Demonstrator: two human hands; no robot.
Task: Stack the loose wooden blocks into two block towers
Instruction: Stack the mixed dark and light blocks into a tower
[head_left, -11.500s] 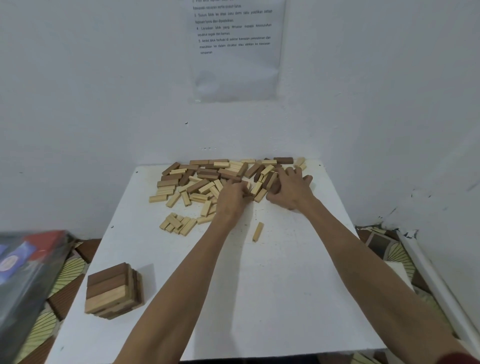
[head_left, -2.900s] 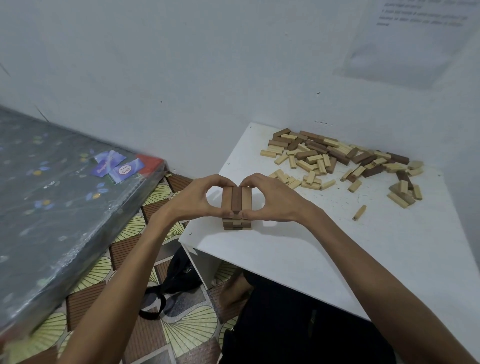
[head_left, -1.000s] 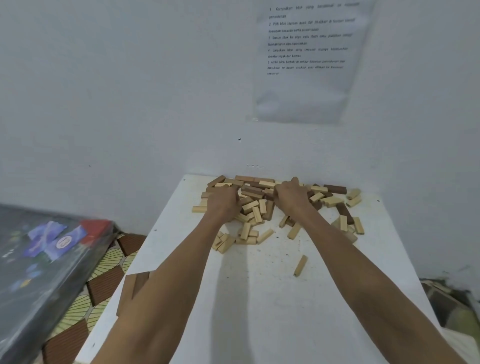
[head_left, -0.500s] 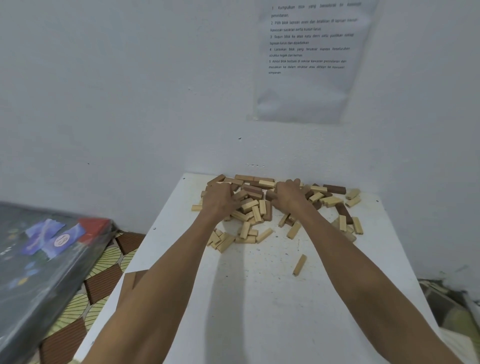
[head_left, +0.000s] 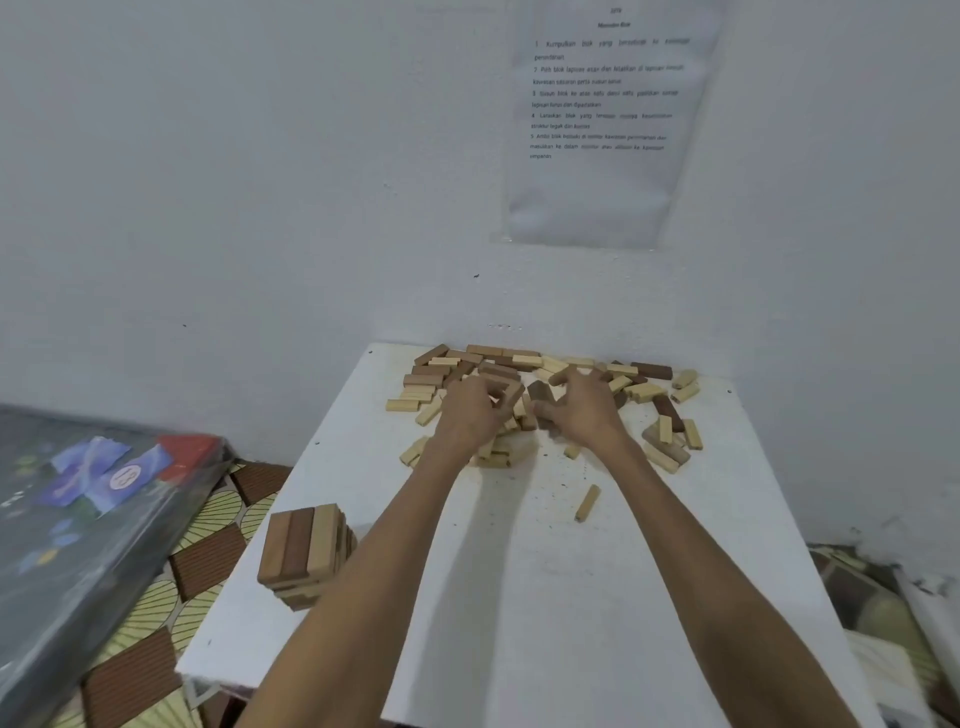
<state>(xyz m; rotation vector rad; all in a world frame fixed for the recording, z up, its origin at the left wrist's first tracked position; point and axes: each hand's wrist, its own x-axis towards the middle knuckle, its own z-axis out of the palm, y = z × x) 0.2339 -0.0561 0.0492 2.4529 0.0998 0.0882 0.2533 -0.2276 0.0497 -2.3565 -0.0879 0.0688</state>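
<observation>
Wooden blocks (head_left: 498, 370) strewn on table (head_left: 545, 597); left hand (head_left: 470, 415), right hand (head_left: 589, 413) grip some.

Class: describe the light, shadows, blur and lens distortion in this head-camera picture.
Head view: soft, even light, no glare on the white table; faint shadows beside both forearms. Head view: left hand and right hand motion-smeared over the block pile, grip unclear. Head view: wide lens splays the table edges; wall sheet print soft.
</observation>
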